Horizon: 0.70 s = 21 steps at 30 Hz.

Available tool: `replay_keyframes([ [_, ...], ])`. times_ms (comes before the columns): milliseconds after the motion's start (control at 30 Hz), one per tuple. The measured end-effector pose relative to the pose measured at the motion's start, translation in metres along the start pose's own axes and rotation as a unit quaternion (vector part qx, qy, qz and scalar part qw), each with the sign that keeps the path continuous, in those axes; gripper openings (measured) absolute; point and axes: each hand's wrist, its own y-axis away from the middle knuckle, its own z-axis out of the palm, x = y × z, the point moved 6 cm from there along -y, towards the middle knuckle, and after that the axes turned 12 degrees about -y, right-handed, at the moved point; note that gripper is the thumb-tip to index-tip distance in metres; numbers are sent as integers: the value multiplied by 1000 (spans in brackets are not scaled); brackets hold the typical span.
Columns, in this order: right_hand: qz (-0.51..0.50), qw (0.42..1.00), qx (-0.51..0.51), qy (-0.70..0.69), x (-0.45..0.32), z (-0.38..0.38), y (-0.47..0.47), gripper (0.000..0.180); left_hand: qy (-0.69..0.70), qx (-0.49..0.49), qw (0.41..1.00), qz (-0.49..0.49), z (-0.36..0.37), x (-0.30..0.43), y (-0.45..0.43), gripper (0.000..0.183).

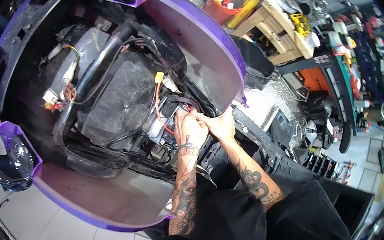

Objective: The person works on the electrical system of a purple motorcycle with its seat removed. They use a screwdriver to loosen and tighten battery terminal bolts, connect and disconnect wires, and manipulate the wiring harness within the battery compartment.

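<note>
Both hands meet at the terminal end of a battery in an open vehicle body with purple fenders. My left hand (190, 131) lies over the battery (157, 131), its fingertips curled around something small and red by the terminal. My right hand (221, 123) touches it from the right, thumb and fingers pinched near the same spot; what they grip is hidden. A red cable (159, 113) runs from a yellow connector (159, 76) down under my left hand. Beside that connector is a white plug (169, 84). A bolt head (185, 105) shows just above my left fingertips.
A purple fender (210, 29) curves above the hands, another (99, 208) below. A black frame tube (100, 63) and hanging white connectors (50, 96) lie at left. A black footrest (265, 143), a wooden stand (278, 35) and cluttered tool shelves stand at right; white cabinets (48, 229) at lower left.
</note>
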Motion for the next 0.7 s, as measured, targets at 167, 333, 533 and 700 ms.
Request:
replay_keyframes([
  [167, 123, 987, 42, 94, -19, -2, 15, 126, -15, 61, 998, -25, -3, -13, -5, 36],
  [333, 153, 980, 36, 122, -23, -10, 22, 119, -57, 229, 970, -51, -16, -3, 1, 31],
  [533, 96, 987, 61, 114, -26, 0, 27, 108, -52, 312, 936, -152, -40, -19, -6, 50],
  [700, 50, 994, 83, 45, -17, 3, 25, 100, -51, 178, 972, -143, -34, -20, -29, 112],
])
